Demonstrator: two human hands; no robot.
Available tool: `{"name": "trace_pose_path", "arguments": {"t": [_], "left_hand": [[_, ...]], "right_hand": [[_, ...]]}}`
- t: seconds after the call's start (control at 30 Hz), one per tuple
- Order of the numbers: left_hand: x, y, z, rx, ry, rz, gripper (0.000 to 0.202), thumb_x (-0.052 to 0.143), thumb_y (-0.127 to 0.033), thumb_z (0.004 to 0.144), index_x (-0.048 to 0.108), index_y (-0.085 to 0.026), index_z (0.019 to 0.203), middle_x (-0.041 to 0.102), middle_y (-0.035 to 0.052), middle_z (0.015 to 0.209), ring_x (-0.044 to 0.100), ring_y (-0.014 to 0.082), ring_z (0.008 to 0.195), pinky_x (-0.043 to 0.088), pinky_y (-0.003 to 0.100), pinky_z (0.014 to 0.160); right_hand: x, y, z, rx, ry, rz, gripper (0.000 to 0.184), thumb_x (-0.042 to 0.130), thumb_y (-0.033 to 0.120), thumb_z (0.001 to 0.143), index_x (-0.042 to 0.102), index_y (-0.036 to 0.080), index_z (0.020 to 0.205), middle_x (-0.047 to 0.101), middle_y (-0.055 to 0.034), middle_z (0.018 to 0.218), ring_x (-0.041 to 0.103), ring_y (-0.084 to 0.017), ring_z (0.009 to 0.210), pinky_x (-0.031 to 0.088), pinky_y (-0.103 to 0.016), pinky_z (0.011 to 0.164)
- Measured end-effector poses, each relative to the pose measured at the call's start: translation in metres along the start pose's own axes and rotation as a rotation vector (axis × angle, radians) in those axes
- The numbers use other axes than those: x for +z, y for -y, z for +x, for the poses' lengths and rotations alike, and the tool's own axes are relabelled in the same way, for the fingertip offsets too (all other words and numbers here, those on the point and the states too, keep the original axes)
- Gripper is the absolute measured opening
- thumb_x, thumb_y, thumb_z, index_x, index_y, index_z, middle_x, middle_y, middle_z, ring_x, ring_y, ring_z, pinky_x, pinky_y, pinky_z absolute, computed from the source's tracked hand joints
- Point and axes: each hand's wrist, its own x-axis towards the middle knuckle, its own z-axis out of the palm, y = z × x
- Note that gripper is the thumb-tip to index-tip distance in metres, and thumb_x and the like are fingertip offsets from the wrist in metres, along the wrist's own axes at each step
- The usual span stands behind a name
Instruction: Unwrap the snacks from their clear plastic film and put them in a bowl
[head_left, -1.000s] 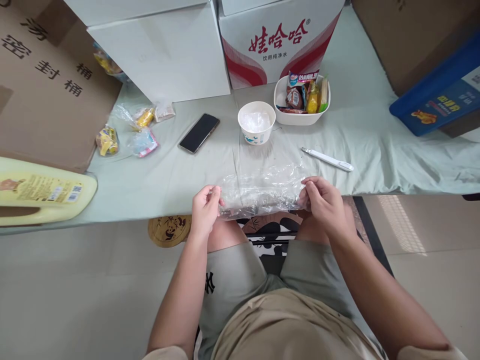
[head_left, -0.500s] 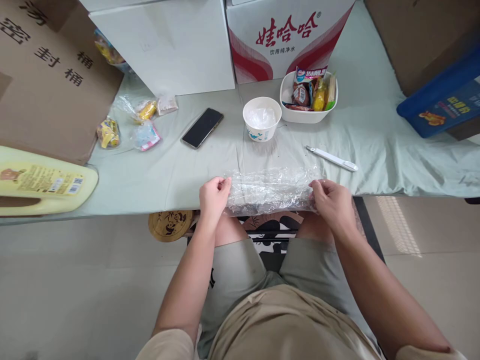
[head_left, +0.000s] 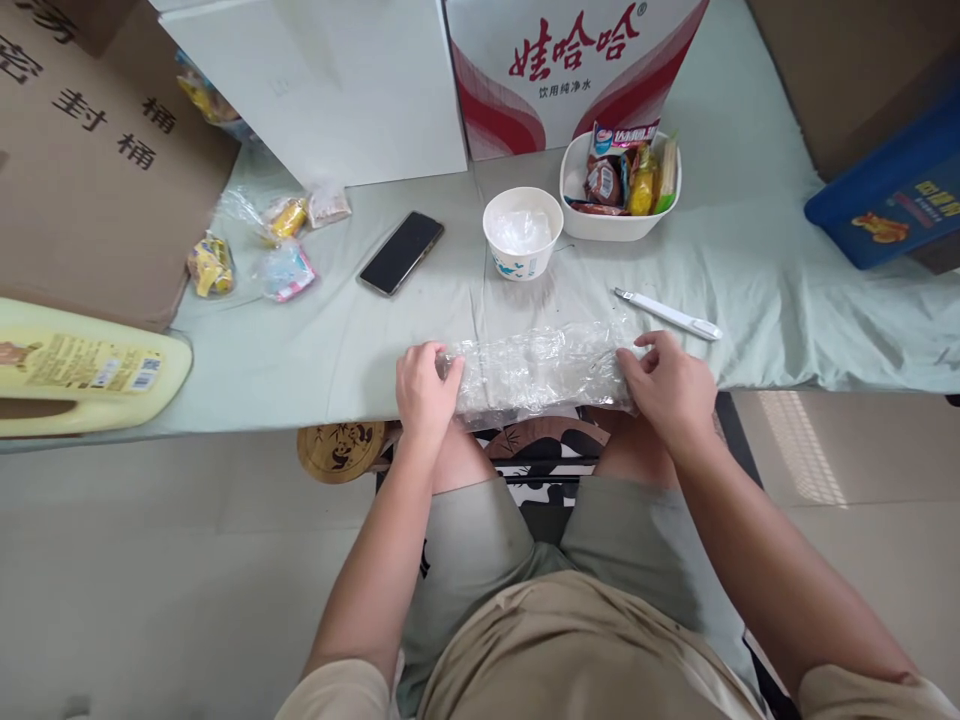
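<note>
Clear plastic wrap [head_left: 536, 368] lies stretched at the desk [head_left: 315, 345] edge, left hand [head_left: 424, 388] and right hand [head_left: 670, 385] pinching its ends; paper bowl [head_left: 523, 233], phone [head_left: 400, 253] and white pen [head_left: 669, 314] sit behind.

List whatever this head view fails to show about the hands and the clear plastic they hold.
All in the head view:
- clear plastic bag: its contents are unclear, lost in crumpled, glaring film.
- left hand and right hand: the fingertips of each grip are hidden by the hand's own back.
- paper bowl: the white contents are too blurred to name.
- yellow jug: cut off by the left edge.
- slim white tool: too small to identify.
</note>
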Motion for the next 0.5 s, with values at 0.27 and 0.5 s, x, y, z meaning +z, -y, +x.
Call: {"name": "trace_pose_path", "arguments": {"t": [0.27,0.5], "left_hand": [[0.009,0.001,0.009,0.065,0.074,-0.084,0.023,0.066,-0.019,0.087,0.065,-0.022,0.110,0.073,0.0072,0.097,0.064,0.0276,0.105,0.048,0.045,0.101],[0.000,0.010,0.008,0.112,0.149,-0.480,0.023,0.056,-0.025,0.093,0.062,-0.023,0.115,0.062,0.0043,0.100,0.067,0.0142,0.082,0.056,0.025,0.068]], "right_hand": [[0.013,-0.007,0.010,-0.299,-0.226,-0.091,0.033,0.054,0.044,0.091,0.064,0.021,0.112,0.068,-0.0119,0.100,0.059,-0.025,0.081,0.040,-0.034,0.063],[0.013,-0.019,0.011,-0.626,-0.234,-0.142,0.033,0.053,0.031,0.093,0.062,0.023,0.124,0.062,-0.0150,0.119,0.059,-0.034,0.107,0.049,-0.050,0.088]]}}
